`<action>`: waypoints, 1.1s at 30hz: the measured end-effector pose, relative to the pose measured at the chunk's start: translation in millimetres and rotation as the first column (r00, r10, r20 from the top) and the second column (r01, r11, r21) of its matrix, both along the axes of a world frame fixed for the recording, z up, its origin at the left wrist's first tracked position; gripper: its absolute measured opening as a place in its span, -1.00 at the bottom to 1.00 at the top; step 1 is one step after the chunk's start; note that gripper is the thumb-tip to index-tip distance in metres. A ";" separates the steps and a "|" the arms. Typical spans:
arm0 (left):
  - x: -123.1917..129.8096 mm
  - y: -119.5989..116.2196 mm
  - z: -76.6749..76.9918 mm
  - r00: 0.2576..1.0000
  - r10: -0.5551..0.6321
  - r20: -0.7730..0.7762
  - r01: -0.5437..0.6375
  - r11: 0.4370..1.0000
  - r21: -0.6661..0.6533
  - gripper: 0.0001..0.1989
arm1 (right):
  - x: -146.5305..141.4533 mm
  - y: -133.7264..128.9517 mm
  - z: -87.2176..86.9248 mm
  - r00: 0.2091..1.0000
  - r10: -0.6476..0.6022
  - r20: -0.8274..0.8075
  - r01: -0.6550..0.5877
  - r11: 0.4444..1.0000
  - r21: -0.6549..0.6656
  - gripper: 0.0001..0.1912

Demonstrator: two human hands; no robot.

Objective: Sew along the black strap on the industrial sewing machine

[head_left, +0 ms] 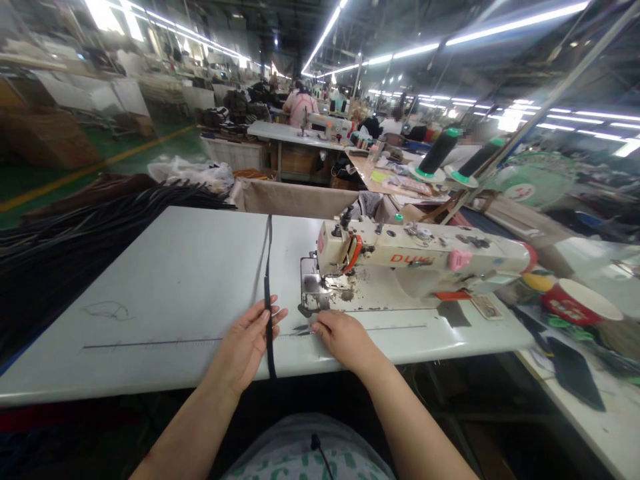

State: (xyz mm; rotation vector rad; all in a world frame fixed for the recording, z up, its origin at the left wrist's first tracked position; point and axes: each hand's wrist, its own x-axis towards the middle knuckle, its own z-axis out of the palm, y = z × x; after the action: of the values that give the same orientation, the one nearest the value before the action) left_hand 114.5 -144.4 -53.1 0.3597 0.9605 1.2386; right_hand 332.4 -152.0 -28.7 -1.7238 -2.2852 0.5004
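**A white table [200, 280] with a black strip [268, 290] across it**

I take the worker's seat as the middle of the dial, twelve straight ahead. The table spreads from ten round to two, broadest of anything near us. Between ten and eleven o'clock, by its left end, lies a great heap of long dark pieces [100, 230]. A bin [295, 199] with pale sides stands at twelve, just past the far edge. The white sewing machine [375, 250] sits on the table at one o'clock, with two dark thread cones [437, 155] rising beyond it; a red bucket [557, 303] is at two.

The left hand [249, 333], at eleven, is partly open, its thumb pressing the strip against the fingers. That strip runs from the table's far edge, left of the machine, through the hand and down over the near edge. The right hand [345, 337], towards one o'clock, is curled nearly closed just in front of the machine. From its fingertips, pointing to nine, come what look like the blades of small snips [301, 328]; the fingers hide the rest from me.
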 end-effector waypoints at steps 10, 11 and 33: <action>23.0 -9.8 -1.1 0.988 -0.149 0.026 0.149 0.989 -0.013 -0.68 | 1.4 -7.2 -0.7 0.974 -0.052 -0.219 0.076 0.992 0.103 -0.86; 23.8 -10.5 -1.6 0.986 -0.163 0.036 0.163 0.987 0.001 -0.68 | -0.4 -7.0 -0.9 0.976 -0.044 -0.212 0.071 0.990 0.124 -0.90; 24.7 -16.7 -2.7 0.971 -0.231 0.060 0.230 0.973 0.024 -0.70 | -6.4 -3.8 -20.2 0.998 0.050 -0.030 -0.040 0.962 0.271 -0.77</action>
State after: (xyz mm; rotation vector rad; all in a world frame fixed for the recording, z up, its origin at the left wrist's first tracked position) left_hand 139.1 -161.2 -55.8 0.4306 0.8303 1.0405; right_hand 326.0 -155.7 -48.9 -1.5221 -2.2495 0.2115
